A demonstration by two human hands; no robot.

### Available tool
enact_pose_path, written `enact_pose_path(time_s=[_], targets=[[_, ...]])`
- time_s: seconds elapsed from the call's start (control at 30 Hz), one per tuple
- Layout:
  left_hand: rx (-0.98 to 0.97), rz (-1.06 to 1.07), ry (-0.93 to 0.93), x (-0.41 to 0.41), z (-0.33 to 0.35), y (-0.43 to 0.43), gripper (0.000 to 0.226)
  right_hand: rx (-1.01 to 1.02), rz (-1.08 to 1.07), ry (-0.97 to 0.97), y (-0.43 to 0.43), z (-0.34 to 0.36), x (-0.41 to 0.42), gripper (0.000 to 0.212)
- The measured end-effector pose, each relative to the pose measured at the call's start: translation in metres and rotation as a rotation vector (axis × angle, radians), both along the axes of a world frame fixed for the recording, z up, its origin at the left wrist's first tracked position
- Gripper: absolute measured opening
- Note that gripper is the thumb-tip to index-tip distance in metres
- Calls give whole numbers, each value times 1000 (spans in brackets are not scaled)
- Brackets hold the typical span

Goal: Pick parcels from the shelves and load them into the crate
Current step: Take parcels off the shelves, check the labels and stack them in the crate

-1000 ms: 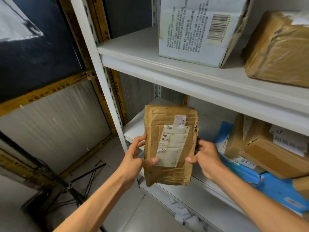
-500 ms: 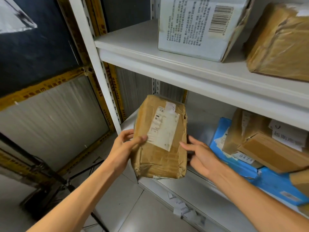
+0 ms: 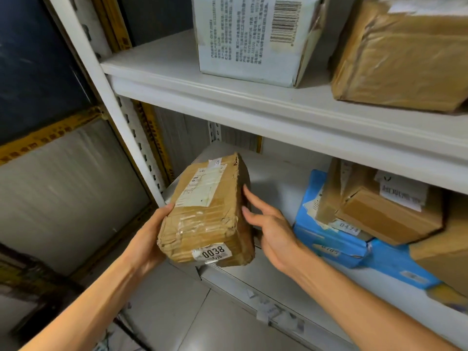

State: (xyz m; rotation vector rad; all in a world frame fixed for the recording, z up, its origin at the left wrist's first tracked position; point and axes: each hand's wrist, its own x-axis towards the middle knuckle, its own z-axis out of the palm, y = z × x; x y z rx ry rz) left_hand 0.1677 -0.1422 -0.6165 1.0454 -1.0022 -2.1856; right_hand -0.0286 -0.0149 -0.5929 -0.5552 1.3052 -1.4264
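A worn brown cardboard parcel [image 3: 207, 214], taped, with a white shipping label and a sticker reading 0038, lies tilted at the left end of the lower shelf [image 3: 278, 178]. My left hand [image 3: 149, 239] grips its left side from underneath, thumb on the top edge. My right hand [image 3: 271, 226] is beside the parcel's right face with straight fingers, their tips touching or just off the cardboard. No crate is in view.
On the lower shelf to the right lie a blue mailer [image 3: 336, 244] and brown boxes [image 3: 379, 209] stacked on it. The upper shelf [image 3: 253, 102] carries a white printed box [image 3: 253, 39] and a brown wrapped parcel [image 3: 405, 54]. A white upright post [image 3: 106, 97] stands left.
The parcel has tipped from upright and facing me to lying flatter, its numbered end toward me. My right hand let go of its right edge and opened.
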Motion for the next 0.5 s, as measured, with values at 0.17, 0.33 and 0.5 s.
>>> enact_pose_path(time_s=[0.17, 0.33, 0.5], targets=[[-265, -76, -36, -7, 24, -2, 72, 2, -33, 209, -12, 22, -8, 54], [-403, -118, -314, -14, 59, -15, 92, 23, -12, 235, -31, 45, -16, 63], [-451, -173, -400, -20, 72, -19, 95, 61, 46, 241, -28, 44, -20, 77]])
